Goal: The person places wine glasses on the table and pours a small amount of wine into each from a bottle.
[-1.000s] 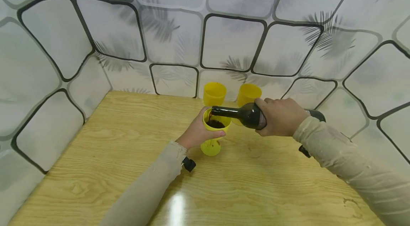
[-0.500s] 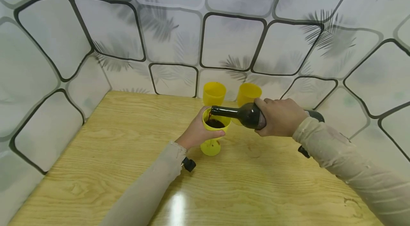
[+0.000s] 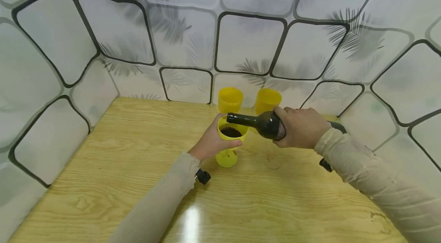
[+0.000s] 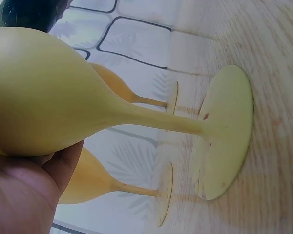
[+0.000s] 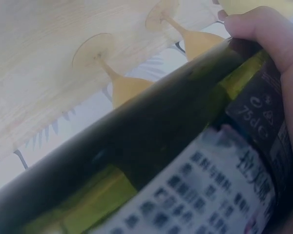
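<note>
- Bottle [image 3: 273,129] hangs crosswise above the counter [image 3: 275,201], its mouth over the near yellow goblet [image 4: 88,97]; its long axis runs side to side, looking close to level, mouth toward the person's left, though exact tilt is hard to judge.
- Right grip [image 3: 301,127] wraps the bottle's body; left grip [image 3: 213,142] cups the goblet's bowl, stem upright.
- Dark liquid [image 3: 231,132] sits inside; no stream shows, so the step reads as pouring with no flow at this instant.
- Next move seems to call for a wrist turn, neck down for more or up to stop, goblet steady.
- Two other yellow goblets [image 3: 230,103] stand behind.
</note>
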A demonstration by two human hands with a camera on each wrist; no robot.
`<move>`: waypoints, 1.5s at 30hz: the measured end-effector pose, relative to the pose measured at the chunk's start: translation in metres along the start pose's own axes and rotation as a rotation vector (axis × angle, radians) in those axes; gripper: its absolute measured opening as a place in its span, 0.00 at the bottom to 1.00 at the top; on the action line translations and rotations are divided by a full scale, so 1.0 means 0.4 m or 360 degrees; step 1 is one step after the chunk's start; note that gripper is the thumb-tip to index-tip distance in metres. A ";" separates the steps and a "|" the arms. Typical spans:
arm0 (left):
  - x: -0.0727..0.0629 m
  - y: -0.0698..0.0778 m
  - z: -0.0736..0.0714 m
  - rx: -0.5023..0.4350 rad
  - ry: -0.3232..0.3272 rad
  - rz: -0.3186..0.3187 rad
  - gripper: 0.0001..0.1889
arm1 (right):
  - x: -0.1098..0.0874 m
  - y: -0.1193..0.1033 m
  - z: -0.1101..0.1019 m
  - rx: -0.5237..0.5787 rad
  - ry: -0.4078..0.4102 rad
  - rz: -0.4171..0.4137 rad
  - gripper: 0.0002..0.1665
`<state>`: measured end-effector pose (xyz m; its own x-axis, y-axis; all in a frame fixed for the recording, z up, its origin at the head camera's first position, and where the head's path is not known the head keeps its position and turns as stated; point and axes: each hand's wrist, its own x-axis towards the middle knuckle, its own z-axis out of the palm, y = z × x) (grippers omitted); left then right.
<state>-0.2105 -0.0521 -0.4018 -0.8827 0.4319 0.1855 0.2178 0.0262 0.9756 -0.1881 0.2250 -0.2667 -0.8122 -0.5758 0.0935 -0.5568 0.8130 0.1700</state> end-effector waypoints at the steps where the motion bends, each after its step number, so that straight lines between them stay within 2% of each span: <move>1: 0.000 0.000 0.000 0.0002 0.0002 0.0000 0.46 | 0.000 0.001 0.003 0.0004 0.0007 0.0001 0.37; 16: 0.006 -0.005 0.000 -0.0017 -0.0021 0.0035 0.45 | -0.006 -0.011 0.071 0.0102 0.0234 0.0005 0.44; 20: 0.004 -0.001 0.000 0.0021 0.0002 -0.0003 0.49 | 0.000 -0.017 0.086 0.0194 0.0255 0.0036 0.42; 23: 0.003 0.001 0.000 0.0047 0.0026 -0.0016 0.47 | 0.004 -0.020 0.096 0.0252 0.0294 0.0065 0.42; 27: 0.004 0.001 0.002 0.0058 0.0038 0.0015 0.44 | 0.007 -0.019 0.111 0.0339 0.0341 0.0117 0.46; 31: 0.004 -0.001 0.002 0.0071 0.0042 0.0006 0.44 | -0.001 -0.018 0.126 0.0504 0.0372 0.0205 0.50; 34: 0.005 -0.002 0.000 0.0061 0.0029 0.0003 0.44 | -0.013 -0.016 0.141 0.0632 0.0457 0.0261 0.52; 39: 0.006 -0.004 -0.003 0.0024 -0.0003 0.0021 0.43 | -0.039 -0.003 0.171 0.0821 0.0686 0.0354 0.52; 45: 0.007 -0.005 -0.006 0.0001 -0.0026 0.0029 0.43 | -0.070 0.016 0.206 0.0944 0.0886 0.0459 0.51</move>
<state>-0.2146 -0.0532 -0.4030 -0.8715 0.4471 0.2015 0.2342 0.0184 0.9720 -0.1830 0.2534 -0.3490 -0.8188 -0.1722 0.5476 -0.4667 0.7552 -0.4603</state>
